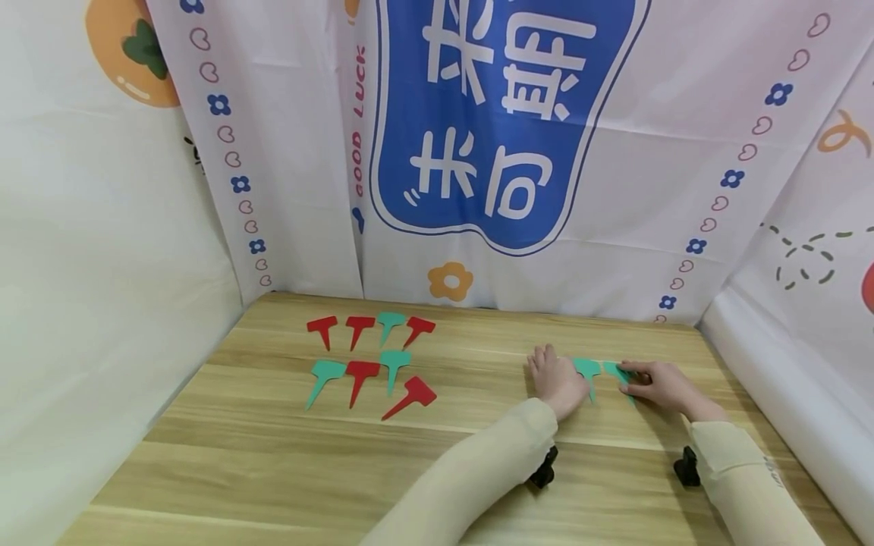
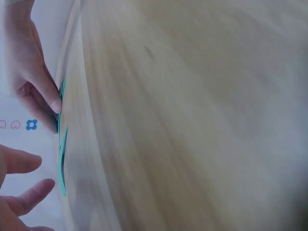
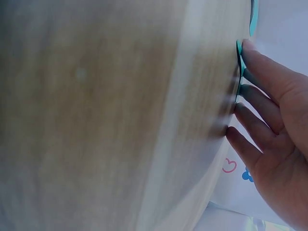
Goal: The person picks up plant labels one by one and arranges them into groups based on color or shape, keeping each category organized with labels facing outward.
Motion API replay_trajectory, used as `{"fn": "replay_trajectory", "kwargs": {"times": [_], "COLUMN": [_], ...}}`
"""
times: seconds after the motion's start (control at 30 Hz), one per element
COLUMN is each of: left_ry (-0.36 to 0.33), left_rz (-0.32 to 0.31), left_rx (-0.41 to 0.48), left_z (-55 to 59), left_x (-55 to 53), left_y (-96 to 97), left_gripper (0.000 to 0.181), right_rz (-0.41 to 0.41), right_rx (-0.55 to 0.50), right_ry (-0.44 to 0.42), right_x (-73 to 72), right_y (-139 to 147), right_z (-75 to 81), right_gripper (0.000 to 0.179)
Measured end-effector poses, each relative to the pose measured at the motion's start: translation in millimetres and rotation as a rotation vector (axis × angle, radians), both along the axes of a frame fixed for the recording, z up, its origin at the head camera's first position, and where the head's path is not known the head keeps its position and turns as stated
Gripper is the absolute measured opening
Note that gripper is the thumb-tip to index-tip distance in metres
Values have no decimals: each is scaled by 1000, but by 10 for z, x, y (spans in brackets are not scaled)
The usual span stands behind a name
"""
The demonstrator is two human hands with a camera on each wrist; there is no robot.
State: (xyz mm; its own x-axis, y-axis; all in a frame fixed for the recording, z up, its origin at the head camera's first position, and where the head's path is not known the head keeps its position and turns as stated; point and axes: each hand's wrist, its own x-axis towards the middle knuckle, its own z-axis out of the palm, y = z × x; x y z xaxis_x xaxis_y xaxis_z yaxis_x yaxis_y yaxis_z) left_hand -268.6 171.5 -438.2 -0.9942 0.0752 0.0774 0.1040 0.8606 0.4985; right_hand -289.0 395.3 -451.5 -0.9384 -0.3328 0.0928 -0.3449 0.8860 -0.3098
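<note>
My right hand pinches a green T-shaped plant label at the right of the table, low over the wood. In the right wrist view, thumb and fingertips meet this label's edge, the other fingers spread towards the tabletop. A second green plant label lies just to its left, head towards the back and stem towards me. Beside that one is my left hand, palm down. In the left wrist view, its thumb and fingers are apart with nothing between them, close to a green label.
On the left of the wooden table lie two rows of T-shaped labels, several red and several green. White printed cloth hangs behind and along both sides. Black wrist-worn devices sit under the sleeves.
</note>
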Motion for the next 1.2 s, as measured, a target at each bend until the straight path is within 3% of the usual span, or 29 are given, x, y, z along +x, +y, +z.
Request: {"fn": "replay_trajectory", "kwargs": {"times": [0.17,0.33,0.63,0.9,1.2], "left_ry": [51,64,79,97,134], "left_rz": [-26,-70,-125,-178,-232], "left_rx": [84,115,19,-145,-233], "left_z": [-29,-44,-3,42,84], "left_x": [-30,-53,-58,-83,-81], "left_y": [-97,-191,-351,-488,-650], "left_gripper": [6,32,41,46,52], "right_rz": [-8,-11,-7,-13,-17], "right_rx": [0,0,-4,-15,-8], "right_ry": [-17,-24,-12,-26,-27], "right_x": [4,12,18,25,21], "right_y": [-10,-20,-23,-23,-21], "right_z": [9,21,20,25,12], "right_gripper": [52,53,53,54,53]}}
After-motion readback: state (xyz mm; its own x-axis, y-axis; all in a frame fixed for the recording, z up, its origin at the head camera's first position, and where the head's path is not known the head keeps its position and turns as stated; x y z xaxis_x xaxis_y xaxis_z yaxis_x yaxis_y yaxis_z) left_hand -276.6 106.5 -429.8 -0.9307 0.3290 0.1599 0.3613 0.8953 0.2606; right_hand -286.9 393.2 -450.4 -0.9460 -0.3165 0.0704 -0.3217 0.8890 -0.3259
